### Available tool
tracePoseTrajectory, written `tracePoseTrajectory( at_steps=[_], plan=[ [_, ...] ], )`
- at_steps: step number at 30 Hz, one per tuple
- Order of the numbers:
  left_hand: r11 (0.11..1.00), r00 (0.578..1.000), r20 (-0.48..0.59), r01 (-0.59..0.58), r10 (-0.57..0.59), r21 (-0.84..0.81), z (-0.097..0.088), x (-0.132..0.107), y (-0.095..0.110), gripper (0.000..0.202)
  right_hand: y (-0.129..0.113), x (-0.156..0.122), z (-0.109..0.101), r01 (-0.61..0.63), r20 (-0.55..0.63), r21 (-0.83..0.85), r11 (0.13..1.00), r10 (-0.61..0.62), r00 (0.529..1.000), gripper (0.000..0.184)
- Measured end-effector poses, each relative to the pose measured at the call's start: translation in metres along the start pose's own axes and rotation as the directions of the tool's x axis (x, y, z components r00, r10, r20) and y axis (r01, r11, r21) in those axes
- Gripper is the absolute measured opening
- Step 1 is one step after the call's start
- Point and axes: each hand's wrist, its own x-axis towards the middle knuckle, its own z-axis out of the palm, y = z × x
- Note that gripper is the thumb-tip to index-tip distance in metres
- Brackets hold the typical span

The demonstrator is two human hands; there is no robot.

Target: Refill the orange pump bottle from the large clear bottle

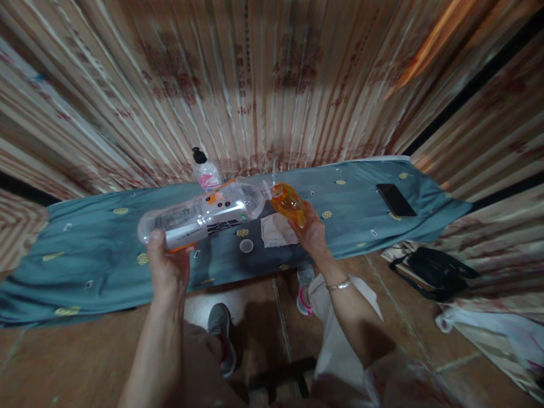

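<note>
My left hand (168, 263) grips the base end of a large clear plastic bottle (208, 212) with a silver and orange label. This bottle lies almost level in the air, its neck pointing right. My right hand (311, 229) is closed around a small translucent orange bottle (289, 203), tilted with its opening up and to the left. The two mouths meet or nearly meet; I cannot tell whether liquid passes between them. Below them on the table are a folded white cloth or tissue (278, 230) and a small round clear cap (246, 246).
A clear pump bottle (207, 173) with a black top stands at the table's back edge. A black phone (396, 200) lies on the right of the teal tablecloth (106, 249). On the floor to the right is a black bag (442, 269). Patterned curtains (263, 85) hang behind.
</note>
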Motion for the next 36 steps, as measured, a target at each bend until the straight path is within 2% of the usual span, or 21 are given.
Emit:
tracePoseTrajectory(
  at_steps=[8,16,28,36],
  plan=[
    [1.0,1.0,0.003,0.01,-0.01,-0.022,0.0034,-0.0022,0.0031,0.051,-0.0033,0.001,-0.0045,-0.003,0.02,-0.001,1.0,0.003,1.0,0.066],
    [1.0,1.0,-0.006,0.016,-0.016,-0.007,0.0024,-0.0008,0.0018,0.048,0.0003,-0.0007,0.0009,0.004,-0.003,-0.012,1.0,-0.004,1.0,0.066],
    [1.0,1.0,0.002,-0.019,0.019,0.02,0.0037,-0.0021,0.0025,0.049,-0.0001,-0.0005,-0.0004,0.001,-0.002,-0.003,1.0,-0.001,1.0,0.066],
    [0.999,0.999,0.039,-0.027,0.025,0.046,0.005,-0.0043,0.0048,0.042,-0.0028,0.0004,-0.0033,-0.023,0.009,0.012,1.0,0.023,1.0,0.066]
  ],
)
